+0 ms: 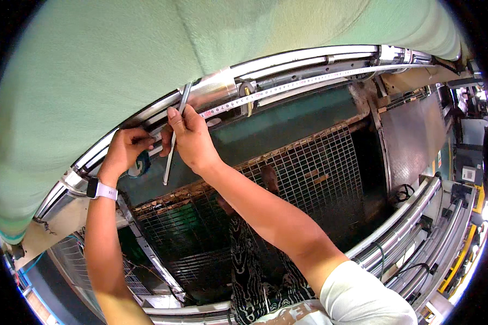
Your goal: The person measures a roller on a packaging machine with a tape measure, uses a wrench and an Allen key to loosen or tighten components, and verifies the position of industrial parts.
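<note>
A white tape measure blade with black and red marks stretches along the metal rail, from near my hands to the far right. My left hand, wearing a watch with a pale strap, has its fingers closed at the tape's near end. The dark teal tape case shows just below those fingers and is partly hidden. In my right hand is a slim metal rod, gripped between thumb and fingers. Its upper end reaches the rail beside the green roll, and its lower end points down.
A large roll of pale green fabric curves across the top. Under the rail lies a wire grid around my feet. Metal rollers stand at the lower right, and a grey metal panel at the right.
</note>
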The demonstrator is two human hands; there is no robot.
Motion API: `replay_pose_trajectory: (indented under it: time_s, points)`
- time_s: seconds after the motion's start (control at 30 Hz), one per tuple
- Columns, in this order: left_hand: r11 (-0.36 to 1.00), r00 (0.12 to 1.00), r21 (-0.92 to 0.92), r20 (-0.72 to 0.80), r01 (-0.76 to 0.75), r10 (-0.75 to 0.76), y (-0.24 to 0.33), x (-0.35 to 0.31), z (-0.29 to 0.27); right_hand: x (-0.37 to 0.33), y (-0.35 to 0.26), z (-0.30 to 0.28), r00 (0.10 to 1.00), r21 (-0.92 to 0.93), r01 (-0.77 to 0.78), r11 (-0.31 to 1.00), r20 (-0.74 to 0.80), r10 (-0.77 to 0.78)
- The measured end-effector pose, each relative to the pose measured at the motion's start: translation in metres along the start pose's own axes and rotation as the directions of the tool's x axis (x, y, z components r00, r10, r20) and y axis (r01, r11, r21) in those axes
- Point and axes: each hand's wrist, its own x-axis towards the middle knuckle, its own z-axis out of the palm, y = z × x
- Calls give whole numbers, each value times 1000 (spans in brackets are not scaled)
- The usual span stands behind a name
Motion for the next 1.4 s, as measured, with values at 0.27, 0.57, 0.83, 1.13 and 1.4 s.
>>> replay_pose_trajectory:
  time_s: [0.27, 0.57, 0.83, 1.13, 1.4]
  points:
    - [999, 999, 0, 39, 32, -32, -4, 2, 1, -40, -6, -41, 986, 31, -164, 986, 33, 163]
    - [997, 996, -41, 71, 62, -59, -10, 5, 1, -56, -33, -99, 985, -300, -164, 940, 3, 173]
    - [998, 994, -42, 101, 54, -49, -29, 7, -4, -22, -99, -145, 987, -822, 51, 567, 127, 94]
    - [982, 974, -60, 146, 181, -171, -27, 6, -6, 6, -153, -145, 976, -948, 150, 281, 187, 108]
    - [996, 987, 60, 140, 70, -78, -31, 8, -9, 8, -164, -148, 940, -922, 310, 232, 334, 69]
